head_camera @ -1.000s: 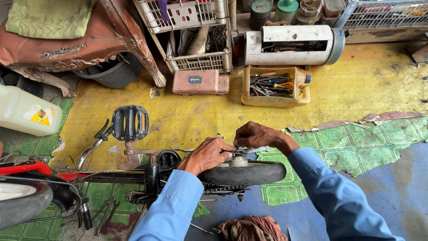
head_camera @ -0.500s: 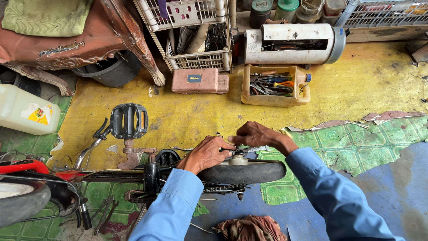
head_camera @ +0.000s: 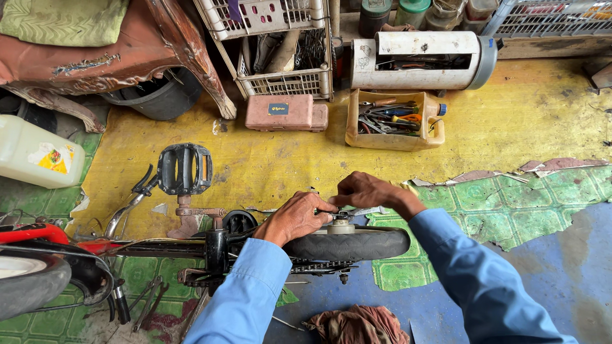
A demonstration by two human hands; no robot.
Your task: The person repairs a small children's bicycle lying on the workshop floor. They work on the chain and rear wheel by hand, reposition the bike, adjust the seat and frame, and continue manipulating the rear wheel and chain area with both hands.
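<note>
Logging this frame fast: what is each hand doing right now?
Left hand: fingers curled at the wheel hub; grip cannot be told.
Right hand: closed, pinching something small over the hub.

jug label (head_camera: 46, 157) – yellow-white, left | case label (head_camera: 278, 109) – dark, small

Both hands' fingers hide the small part above the wheel hub (head_camera: 342, 226).

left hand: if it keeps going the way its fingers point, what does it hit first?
The left hand points right, toward the hub of the small black wheel. It would first meet the right hand, whose fingers already sit almost against it. Whether they touch is unclear.
</note>
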